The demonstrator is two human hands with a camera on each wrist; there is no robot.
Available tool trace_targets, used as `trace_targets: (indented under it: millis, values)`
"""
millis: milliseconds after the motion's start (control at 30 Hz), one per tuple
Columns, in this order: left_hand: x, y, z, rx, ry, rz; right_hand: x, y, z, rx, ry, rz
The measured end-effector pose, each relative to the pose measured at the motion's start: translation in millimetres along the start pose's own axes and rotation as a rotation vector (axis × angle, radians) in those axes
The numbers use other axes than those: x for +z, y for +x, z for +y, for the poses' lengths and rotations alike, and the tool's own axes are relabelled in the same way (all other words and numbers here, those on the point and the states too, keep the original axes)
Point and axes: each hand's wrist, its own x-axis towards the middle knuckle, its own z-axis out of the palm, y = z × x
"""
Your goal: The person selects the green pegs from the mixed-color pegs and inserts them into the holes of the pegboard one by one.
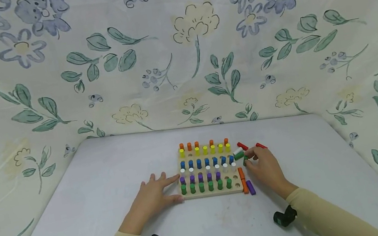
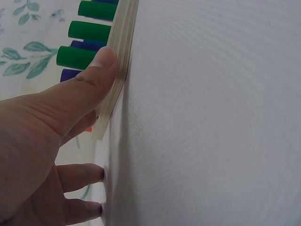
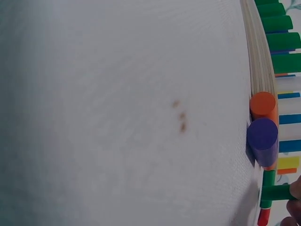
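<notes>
A wooden peg board [image 1: 210,193] lies on the white table, with rows of orange, yellow, blue, white, purple and green pegs standing in it. My left hand [image 1: 150,200] rests at its left side, thumb [image 2: 104,60] and index finger touching the edge, the other fingers spread. Just right of the board, my right hand [image 1: 267,167] pinches a green peg [image 3: 276,192] between thumb and fingers. Another green peg [image 1: 239,155] and a white peg [image 1: 237,151] lie beside that hand, close to the board's right edge.
Orange pegs [image 1: 243,180] lie along the board's right edge, with a purple peg [image 1: 251,187] next to them. Two red pegs, one nearer [image 1: 242,146] the board and one farther right [image 1: 261,145], lie behind the right hand. Flower-printed cloth [image 1: 177,52] hangs behind the table.
</notes>
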Motion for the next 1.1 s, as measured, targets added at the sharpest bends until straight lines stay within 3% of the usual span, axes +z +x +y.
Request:
trace_targets:
  millis: [1100]
  values:
    - [-1.2, 0.1, -0.2, 0.003, -0.004, 0.006, -2.0, -15.2, -7.0, -0.072, 0.035, 0.022]
